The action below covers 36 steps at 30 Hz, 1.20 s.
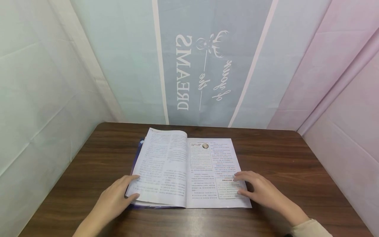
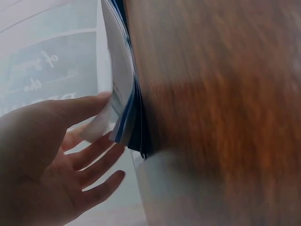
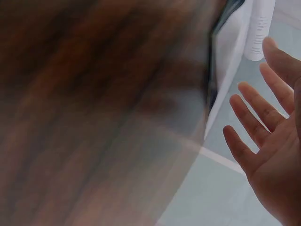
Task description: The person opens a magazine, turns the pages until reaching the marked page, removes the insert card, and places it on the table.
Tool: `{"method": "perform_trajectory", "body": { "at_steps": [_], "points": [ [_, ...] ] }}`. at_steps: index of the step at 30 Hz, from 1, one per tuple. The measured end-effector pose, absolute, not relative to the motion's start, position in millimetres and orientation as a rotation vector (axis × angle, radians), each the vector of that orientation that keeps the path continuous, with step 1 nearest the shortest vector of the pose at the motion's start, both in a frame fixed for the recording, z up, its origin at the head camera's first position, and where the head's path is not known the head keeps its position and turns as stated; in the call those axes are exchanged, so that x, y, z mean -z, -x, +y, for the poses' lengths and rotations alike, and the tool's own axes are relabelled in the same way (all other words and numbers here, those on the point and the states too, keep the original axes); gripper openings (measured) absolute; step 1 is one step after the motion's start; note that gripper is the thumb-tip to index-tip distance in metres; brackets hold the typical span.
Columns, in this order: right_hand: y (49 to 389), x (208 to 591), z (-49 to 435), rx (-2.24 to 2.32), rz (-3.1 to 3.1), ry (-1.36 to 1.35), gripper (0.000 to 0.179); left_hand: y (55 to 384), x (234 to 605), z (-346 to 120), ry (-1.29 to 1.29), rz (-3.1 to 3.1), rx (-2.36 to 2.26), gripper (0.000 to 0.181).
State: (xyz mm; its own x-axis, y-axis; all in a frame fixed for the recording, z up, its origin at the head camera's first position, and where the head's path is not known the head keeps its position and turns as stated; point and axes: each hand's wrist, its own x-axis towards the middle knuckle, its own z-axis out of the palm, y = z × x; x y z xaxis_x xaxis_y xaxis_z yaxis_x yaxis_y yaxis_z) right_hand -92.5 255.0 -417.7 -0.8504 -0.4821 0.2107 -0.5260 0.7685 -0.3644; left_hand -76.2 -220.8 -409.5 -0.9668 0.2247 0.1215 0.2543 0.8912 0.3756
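A magazine (image 1: pixel 204 197) lies open on the table, its left pages (image 1: pixel 163 164) bowed upward near the spine and the right page lying flat. My left hand (image 1: pixel 113 196) is at the left edge, with thumb and forefinger tips overlapping the page. In the left wrist view, that hand (image 2: pixel 70 155) has spread fingers, its thumb tip at a loose page (image 2: pixel 120 66) whose corner curls down between thumb and fingers. My right hand (image 1: pixel 260 191) reaches over the right page's lower outer edge. Seen from the right wrist, this hand (image 3: pixel 268 132) has parted fingers and holds nothing.
A dark wooden table (image 1: pixel 284 158) carries the magazine. Behind it hangs a cloth backdrop (image 1: pixel 207 72) with mirrored lettering and a deer drawing. Pale cloth walls (image 1: pixel 44 98) stand on both sides. A dark blue cover edge (image 1: pixel 137 154) shows under the left pages.
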Motion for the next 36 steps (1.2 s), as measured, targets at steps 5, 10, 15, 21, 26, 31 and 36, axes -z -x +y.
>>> {"method": "perform_trajectory", "body": {
  "at_steps": [5, 10, 15, 21, 26, 31, 36],
  "points": [
    [90, 423, 262, -0.701, -3.005, -0.801, 0.041, 77, 414, -227, 0.406, -3.055, 0.59, 0.06],
    [90, 427, 266, -0.743, -3.047, -0.811, 0.047, 80, 416, -230, 0.434, -3.1, 0.585, 0.065],
    [89, 427, 267, -0.741, -3.083, -0.796, 0.05, 83, 418, -231, 0.457, -3.114, 0.593, 0.065],
    [90, 426, 266, -0.737, -3.102, -0.768, 0.049, 85, 419, -233, 0.49, -3.139, 0.592, 0.06],
    [92, 425, 264, -0.697, -3.099, -0.759, 0.045, 84, 419, -235, 0.484, -3.163, 0.609, 0.057],
    [93, 422, 263, -0.676, -3.081, -0.772, 0.04, 84, 420, -235, 0.496, -3.16, 0.603, 0.057],
    [96, 420, 261, -0.665, -3.015, -0.796, 0.035, 84, 419, -235, 0.503, -3.164, 0.588, 0.056]
  ]
}}
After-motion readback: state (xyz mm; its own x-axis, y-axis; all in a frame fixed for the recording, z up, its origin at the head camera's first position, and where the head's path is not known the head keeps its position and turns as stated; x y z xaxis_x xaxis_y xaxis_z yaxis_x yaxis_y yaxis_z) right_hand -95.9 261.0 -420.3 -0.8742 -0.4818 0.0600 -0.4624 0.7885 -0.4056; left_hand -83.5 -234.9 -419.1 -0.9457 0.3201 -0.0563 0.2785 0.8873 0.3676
